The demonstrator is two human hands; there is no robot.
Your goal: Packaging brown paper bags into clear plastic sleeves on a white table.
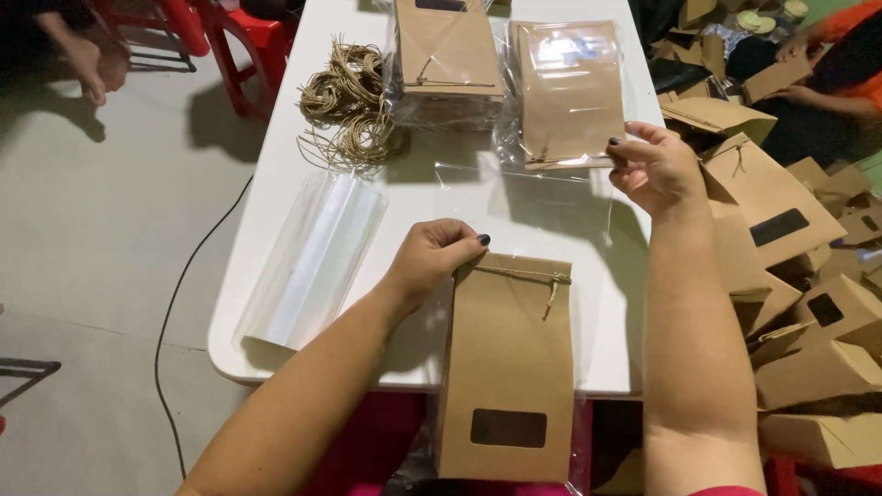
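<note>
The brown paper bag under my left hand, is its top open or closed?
Closed. The brown paper bag has its top folded over and tied with twine, left hand resting on that edge.

White bench (276,230), rounded at its near corners, set on a grey floor (101,239); a tangle of tan twine (354,96) laid near its far left edge; a stack of clear plastic sleeves (312,257) laid flat at its left side; a kraft bag in clear wrap (447,50) placed at the far end, just right of the twine; a heap of kraft bags with dark windows (808,303) piled to the right of the bench; a black cable (175,303) trailed across the floor; red chairs (243,37) seen at the upper left; another person's orange sleeve (859,46) seen at the upper right.
</note>
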